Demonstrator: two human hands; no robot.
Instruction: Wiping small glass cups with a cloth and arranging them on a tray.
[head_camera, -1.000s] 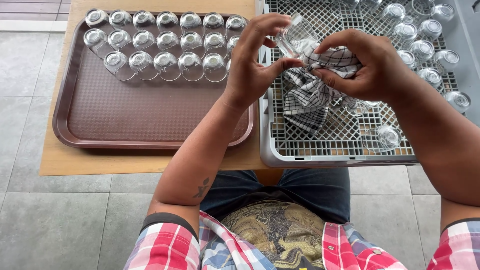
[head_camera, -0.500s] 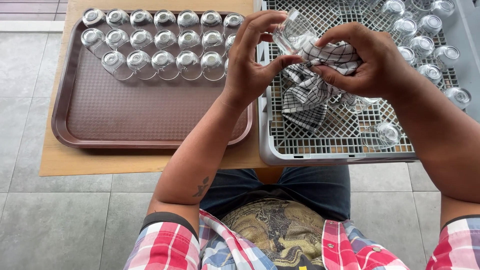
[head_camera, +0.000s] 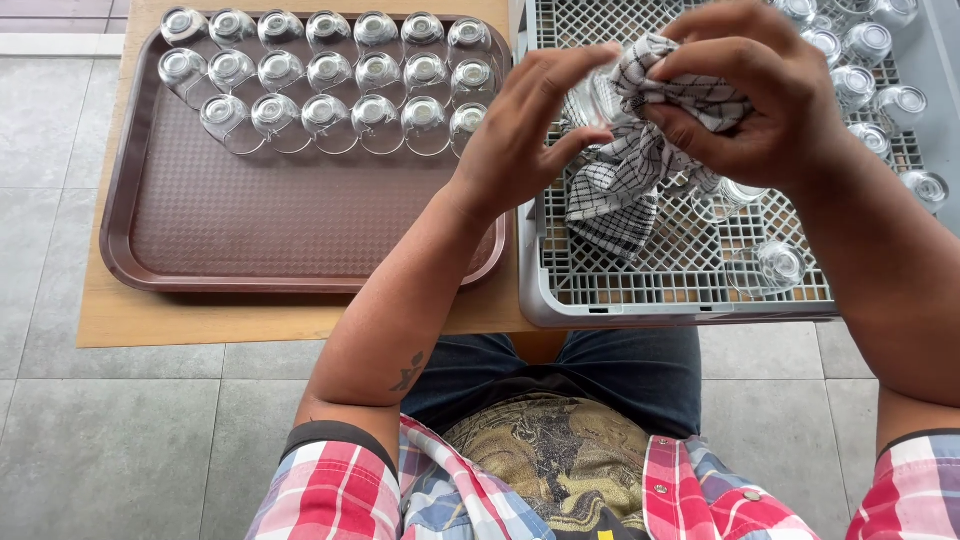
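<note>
My left hand (head_camera: 525, 130) holds a small clear glass (head_camera: 592, 100) over the grey plastic rack (head_camera: 560, 310). My right hand (head_camera: 765, 95) grips a black-and-white checked cloth (head_camera: 630, 180) that is pressed into and around the glass, with its loose end hanging down onto the rack. The glass is mostly hidden by fingers and cloth.
A brown tray (head_camera: 300, 230) on a wooden table (head_camera: 150, 320) carries several upturned glasses (head_camera: 330, 75) in rows along its far edge. More glasses (head_camera: 860, 70) stand in the rack's far right, and two lie loose (head_camera: 775, 262) near its front. Grey floor tiles lie below.
Both hands with glass and cloth have shifted slightly up and to the right over the rack. The cloth has turned a little around the glass.
</note>
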